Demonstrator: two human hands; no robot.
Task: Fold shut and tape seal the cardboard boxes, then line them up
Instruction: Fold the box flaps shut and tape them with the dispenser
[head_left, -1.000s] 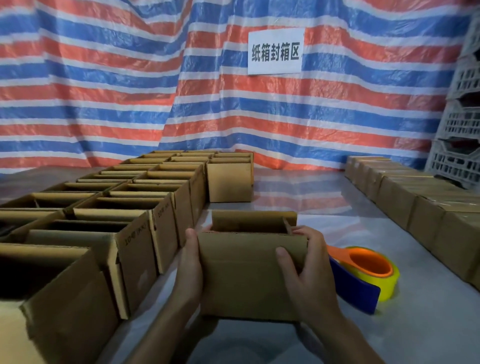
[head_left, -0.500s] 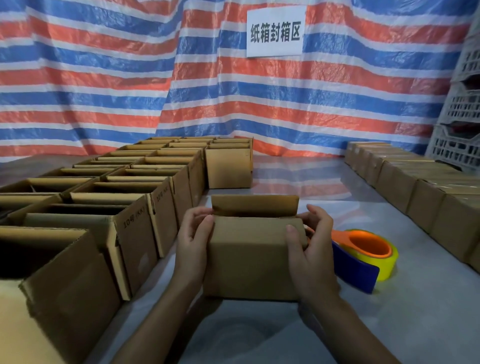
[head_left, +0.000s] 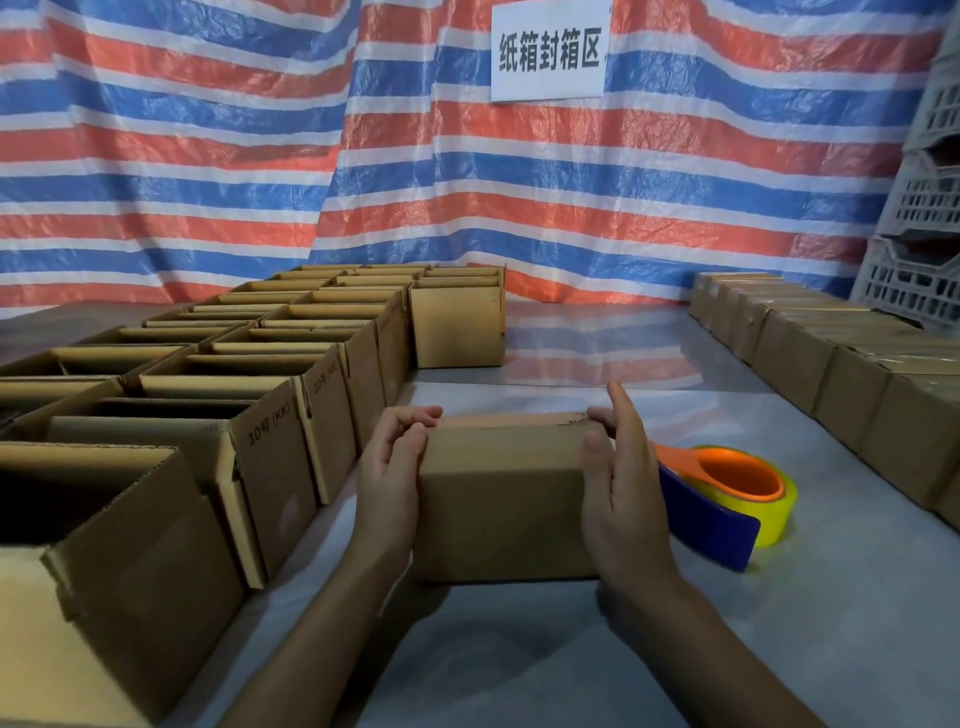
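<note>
A small brown cardboard box (head_left: 506, 499) stands on the grey table in front of me with its top flaps folded flat. My left hand (head_left: 392, 473) presses against its left side, fingers curled over the top left edge. My right hand (head_left: 621, 483) lies against its right side, fingertips on the top right corner. A tape dispenser (head_left: 727, 493) with an orange core, a yellow roll and a blue blade guard lies just right of the box, partly behind my right hand.
Rows of open-topped cardboard boxes (head_left: 218, 374) fill the left side of the table. A line of closed boxes (head_left: 831, 353) runs along the right edge. White plastic crates (head_left: 924, 218) are stacked at the far right. A striped tarp with a white sign (head_left: 548, 52) hangs behind.
The box's upright rear flap has been folded down, so the top is now flat. Both hands slid up the sides toward the top edges.
</note>
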